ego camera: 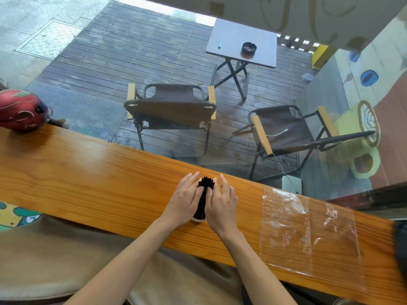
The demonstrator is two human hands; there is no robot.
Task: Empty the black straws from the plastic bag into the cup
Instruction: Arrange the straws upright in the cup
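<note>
While the bundle of black straws [204, 194] stood in the cup [198, 219] on the wooden table [92, 179], it was flanked by both hands, pretty much cupped from each side. The left hand [186, 200] was laid flat against the left of the bundle with straight fingers, and the right hand [221, 204] was pressed to the right side the same way, fingers extended, nothing curled round. Only a sliver of the cup's white rim could be made out below the straws, near the table's front edge.

The plastic bag [308, 225] was seen lying flat and see-through on the table, well to the right of the hands, with no straws visible in it. Some faint white print was on it but honestly couldn't be read.

A red helmet [21, 110] was parked at the table's far left end. Beyond the glass, two folding chairs [170, 106] and a small folding side table [242, 42] with a dark ashtray [249, 49] and a blue lighter [219, 44] were seen on the decking.
</note>
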